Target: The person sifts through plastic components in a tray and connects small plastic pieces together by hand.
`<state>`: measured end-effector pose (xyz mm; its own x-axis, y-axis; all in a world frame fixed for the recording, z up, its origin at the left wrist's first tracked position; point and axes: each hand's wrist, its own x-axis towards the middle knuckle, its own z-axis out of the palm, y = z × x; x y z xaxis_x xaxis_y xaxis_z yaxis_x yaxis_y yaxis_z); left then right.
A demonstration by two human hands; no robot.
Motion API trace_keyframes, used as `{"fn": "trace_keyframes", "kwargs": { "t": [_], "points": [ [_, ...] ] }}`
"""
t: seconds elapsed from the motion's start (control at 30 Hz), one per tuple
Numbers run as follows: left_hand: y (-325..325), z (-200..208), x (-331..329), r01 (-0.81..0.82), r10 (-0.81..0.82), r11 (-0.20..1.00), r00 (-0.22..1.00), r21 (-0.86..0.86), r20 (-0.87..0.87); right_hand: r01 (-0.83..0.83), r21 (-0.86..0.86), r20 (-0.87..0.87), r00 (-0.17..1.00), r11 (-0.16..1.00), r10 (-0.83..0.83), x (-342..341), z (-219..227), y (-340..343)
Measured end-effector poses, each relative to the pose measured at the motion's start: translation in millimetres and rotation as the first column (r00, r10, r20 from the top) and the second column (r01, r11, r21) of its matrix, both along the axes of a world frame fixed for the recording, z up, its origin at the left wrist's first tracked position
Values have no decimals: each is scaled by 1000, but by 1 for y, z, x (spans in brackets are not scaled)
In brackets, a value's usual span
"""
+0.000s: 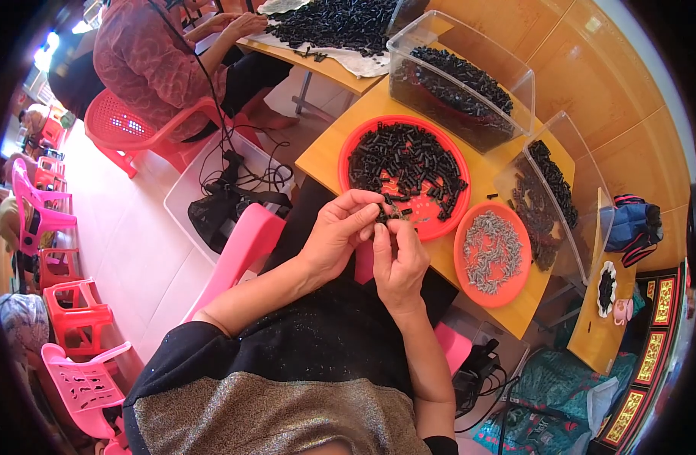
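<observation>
My left hand (339, 233) and my right hand (401, 264) meet in front of my chest, over the near edge of a round red tray (345, 155). The fingers of my left hand are pinched around a small black tube-like piece (383, 215). My right thumb and fingers press together beside it; what they hold is too small to make out. Many loose short black pieces (408, 155) lie in the tray. To its right an orange oval plate (519, 279) bears a heap of small grey parts (493, 246).
Clear plastic bins (461, 68) of black pieces stand on the yellow table (321, 159). At the far left a person (147, 61) sits on a red chair (120, 121), hands at another table. A white crate (185, 201) with black cables stands on the floor by a pink chair (241, 246).
</observation>
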<state>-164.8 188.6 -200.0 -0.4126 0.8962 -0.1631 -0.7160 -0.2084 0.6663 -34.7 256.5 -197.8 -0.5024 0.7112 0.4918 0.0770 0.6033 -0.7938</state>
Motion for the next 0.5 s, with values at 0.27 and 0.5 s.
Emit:
{"fn": "trace_keyframes", "kwargs": {
  "t": [0.27,0.5],
  "points": [
    [-1,1,-5,30,-23,998,989,48,-143,-18,107,44,999,994,13,3,5,4],
    [-1,2,-7,40,-29,999,967,36,-253,-77,151,87,994,986,64,7,8,9]
  ]
}}
